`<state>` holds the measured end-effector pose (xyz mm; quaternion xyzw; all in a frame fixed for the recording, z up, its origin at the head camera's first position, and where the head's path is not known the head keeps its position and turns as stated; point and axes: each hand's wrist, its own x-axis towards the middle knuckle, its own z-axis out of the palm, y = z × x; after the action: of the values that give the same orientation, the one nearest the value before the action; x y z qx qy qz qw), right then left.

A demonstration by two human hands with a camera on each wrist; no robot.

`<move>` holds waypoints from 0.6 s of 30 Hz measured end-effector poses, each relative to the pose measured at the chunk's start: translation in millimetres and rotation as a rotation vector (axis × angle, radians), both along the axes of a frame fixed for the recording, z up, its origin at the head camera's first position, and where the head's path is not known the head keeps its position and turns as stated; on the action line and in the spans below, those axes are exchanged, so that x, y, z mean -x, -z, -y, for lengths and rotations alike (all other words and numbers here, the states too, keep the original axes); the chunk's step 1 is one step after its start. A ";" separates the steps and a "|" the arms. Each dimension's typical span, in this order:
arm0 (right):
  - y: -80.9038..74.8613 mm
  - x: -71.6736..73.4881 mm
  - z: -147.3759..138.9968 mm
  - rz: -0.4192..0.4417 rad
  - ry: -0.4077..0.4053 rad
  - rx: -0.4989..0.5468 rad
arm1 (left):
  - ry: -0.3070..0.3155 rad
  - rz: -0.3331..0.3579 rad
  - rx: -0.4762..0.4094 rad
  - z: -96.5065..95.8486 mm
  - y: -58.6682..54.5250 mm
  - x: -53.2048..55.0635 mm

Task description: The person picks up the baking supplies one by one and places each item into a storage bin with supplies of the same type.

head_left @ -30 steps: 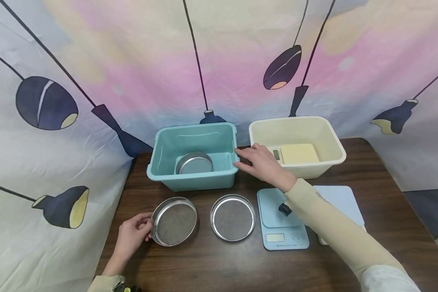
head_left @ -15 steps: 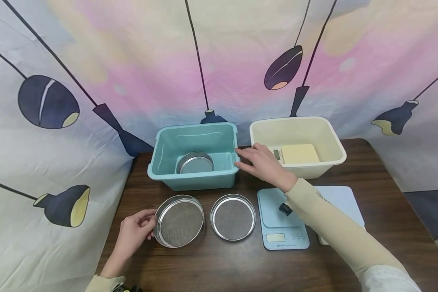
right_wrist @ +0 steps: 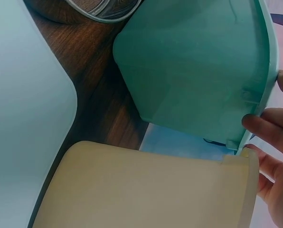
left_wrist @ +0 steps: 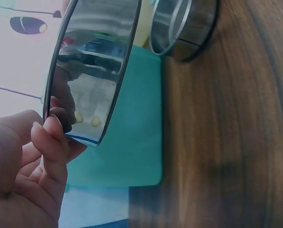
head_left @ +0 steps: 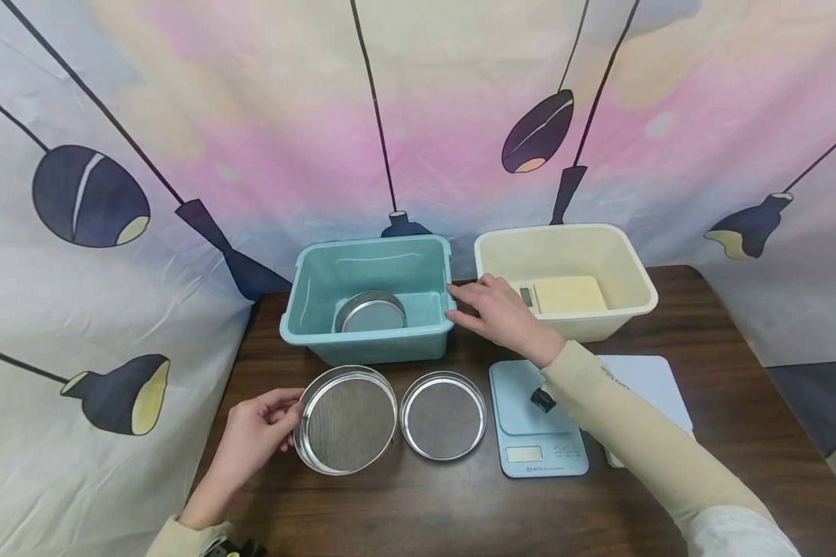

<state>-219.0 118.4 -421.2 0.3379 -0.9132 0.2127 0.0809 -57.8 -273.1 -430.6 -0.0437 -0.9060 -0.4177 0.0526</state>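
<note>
My left hand (head_left: 254,433) pinches the rim of a round metal mesh sieve (head_left: 348,422) at its left side. In the left wrist view the shiny wall of this sieve (left_wrist: 96,71) is tilted and raised above the table. A second round sieve (head_left: 443,415) lies on the table just to its right. My right hand (head_left: 501,313) reaches over to the teal basin (head_left: 376,350), with extended fingertips touching its right rim. The right wrist view has one finger (right_wrist: 265,128) against the basin's outer side. Inside the basin lies another round metal sieve (head_left: 371,313).
A cream basin (head_left: 564,326) at back right holds a yellow kitchen scale (head_left: 571,294). A blue kitchen scale (head_left: 538,433) lies in front, partly under the right arm. Beside it a pale scale (head_left: 651,387) is partly hidden. A patterned cloth (head_left: 286,116) hangs behind the table.
My left hand has moved the held sieve to the right and slightly up, closer to the second sieve, and it looks more raised. The right hand stays at the teal basin's rim.
</note>
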 end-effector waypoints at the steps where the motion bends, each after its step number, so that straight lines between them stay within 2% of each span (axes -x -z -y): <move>1: 0.2 0.1 -0.1 -0.002 -0.001 -0.001 | 0.006 -0.007 -0.004 -0.7 -2.7 0.5; 7: -0.1 -0.1 0.3 -0.015 0.003 -0.012 | 0.032 -0.020 -0.022 -4.0 -17.8 5.3; 14: -1.3 -0.9 1.7 -0.050 0.008 -0.027 | 0.073 -0.003 -0.040 -5.9 -32.4 13.9; 18: -1.3 -0.6 1.2 -0.048 0.012 -0.047 | 0.110 -0.029 -0.021 -7.9 -39.5 20.7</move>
<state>-218.4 117.1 -420.0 0.3392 -0.9178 0.1826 0.0960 -78.6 -265.2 -391.1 -0.0989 -0.8970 -0.4287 0.0433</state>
